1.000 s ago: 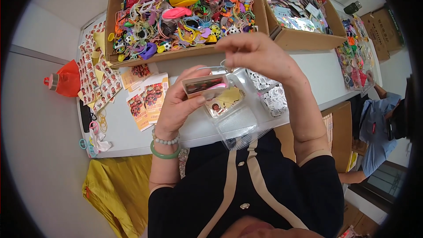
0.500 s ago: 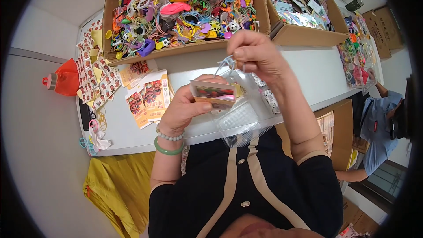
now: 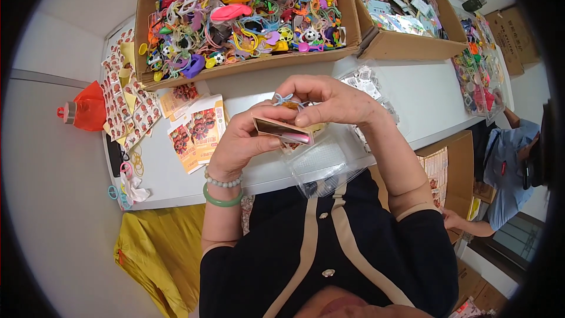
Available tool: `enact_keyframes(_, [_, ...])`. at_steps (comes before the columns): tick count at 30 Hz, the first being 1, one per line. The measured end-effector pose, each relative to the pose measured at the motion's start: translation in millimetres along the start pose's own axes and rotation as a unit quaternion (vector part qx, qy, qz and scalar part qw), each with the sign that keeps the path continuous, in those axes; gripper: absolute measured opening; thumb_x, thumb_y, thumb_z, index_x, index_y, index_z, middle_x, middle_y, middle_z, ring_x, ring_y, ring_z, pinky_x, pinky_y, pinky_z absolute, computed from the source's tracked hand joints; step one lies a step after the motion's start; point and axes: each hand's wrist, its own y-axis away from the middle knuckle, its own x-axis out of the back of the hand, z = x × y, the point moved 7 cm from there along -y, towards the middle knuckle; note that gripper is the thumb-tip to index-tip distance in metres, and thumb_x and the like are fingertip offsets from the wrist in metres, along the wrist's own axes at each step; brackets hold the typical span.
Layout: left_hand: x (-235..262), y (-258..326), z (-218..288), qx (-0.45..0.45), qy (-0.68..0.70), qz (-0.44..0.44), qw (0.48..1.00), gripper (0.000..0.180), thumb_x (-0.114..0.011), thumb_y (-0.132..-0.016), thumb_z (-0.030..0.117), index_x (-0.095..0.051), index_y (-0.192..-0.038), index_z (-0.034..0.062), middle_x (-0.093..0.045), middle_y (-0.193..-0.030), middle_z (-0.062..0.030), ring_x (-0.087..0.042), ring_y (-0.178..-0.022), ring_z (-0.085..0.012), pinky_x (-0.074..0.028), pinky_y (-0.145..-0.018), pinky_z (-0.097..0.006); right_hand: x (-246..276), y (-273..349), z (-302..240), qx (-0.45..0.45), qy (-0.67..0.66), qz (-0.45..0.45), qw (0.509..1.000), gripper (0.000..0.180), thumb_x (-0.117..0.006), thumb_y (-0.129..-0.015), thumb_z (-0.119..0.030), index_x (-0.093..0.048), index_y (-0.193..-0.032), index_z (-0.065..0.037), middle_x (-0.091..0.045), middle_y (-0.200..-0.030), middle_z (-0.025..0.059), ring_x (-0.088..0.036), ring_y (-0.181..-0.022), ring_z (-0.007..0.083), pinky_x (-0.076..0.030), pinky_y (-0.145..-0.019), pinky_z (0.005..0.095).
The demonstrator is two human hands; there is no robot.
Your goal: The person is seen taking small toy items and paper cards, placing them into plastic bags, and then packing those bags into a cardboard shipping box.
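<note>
Card pack, a flat tan rectangle with a glossy pink edge, sits above the near edge of the table, pinched between both hands in the head view. The left hand grasps it from below, fingers curled around its left end, a bead bracelet and a green bangle on that wrist. The right hand closes over the top, thumb pressed on the pack's right corner, and also pinches a small pale-blue loop of cord with something orange under it; what that is I cannot tell. A clear, crinkly plastic bag hangs open just beneath the hands. By my judgement the step in hand is gathering small items together over the bag, and the next move calls for keeping the bag mouth wide while the stiff pack slides in flat. At the far edge stands a cardboard box heaped with bright plastic toys, beside it a second box of shiny packets; printed sticker sheets lie near the left edge.
</note>
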Motion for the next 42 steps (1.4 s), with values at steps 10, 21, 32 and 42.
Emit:
enact_keyframes(10, [11, -3, 3, -0.043, 0.016, -0.014, 0.999, 0.044, -0.075, -0.071, 0.017, -0.060, -0.105, -0.0055, -0.060, -0.102, -0.0125, -0.060, -0.098, -0.0250, -0.047, -0.088, -0.036, 46, 11, 0, -0.004, -0.107, 0.144, 0.984, 0.020, -0.061, -0.083, -0.020, -0.065, -0.086, -0.001, -0.046, -0.052, -0.0020, -0.043, -0.048, 0.0061, -0.035, -0.050, 0.0199])
enact_keyframes(21, [23, 2, 9, -0.117, 0.093, 0.030, 0.988, 0.043, -0.074, -0.071, 0.024, -0.060, -0.101, -0.0024, -0.058, -0.098, -0.0112, -0.059, -0.095, -0.0344, -0.048, -0.084, -0.047, 52, 16, -20, 0.017, 0.167, 0.195, 0.966, 0.015, -0.058, -0.084, -0.009, -0.065, -0.095, -0.001, -0.059, -0.075, 0.0006, -0.052, -0.060, 0.0089, -0.043, -0.055, 0.0223])
enact_keyframes(32, [9, -6, -5, -0.018, 0.035, 0.011, 0.999, 0.052, -0.076, -0.069, 0.025, -0.058, -0.108, -0.0038, -0.059, -0.109, -0.0157, -0.059, -0.097, -0.0246, -0.047, -0.087, -0.037, 13, 1, -1, 0.027, 0.157, 0.052, 0.986, 0.014, -0.063, -0.074, -0.003, -0.062, -0.088, 0.001, -0.059, -0.085, 0.0054, -0.055, -0.083, 0.0156, -0.043, -0.078, 0.0287])
enact_keyframes(42, [12, 1, -11, -0.006, -0.017, 0.084, 0.996, 0.042, -0.065, -0.082, 0.012, -0.050, -0.119, -0.0017, -0.060, -0.110, -0.0112, -0.059, -0.098, -0.0181, -0.049, -0.087, -0.032, 49, 35, -41, 0.049, 0.076, 0.278, 0.956, 0.011, -0.058, -0.075, 0.003, -0.064, -0.084, 0.004, -0.057, -0.081, 0.0046, -0.053, -0.070, 0.0093, -0.042, -0.059, 0.0219])
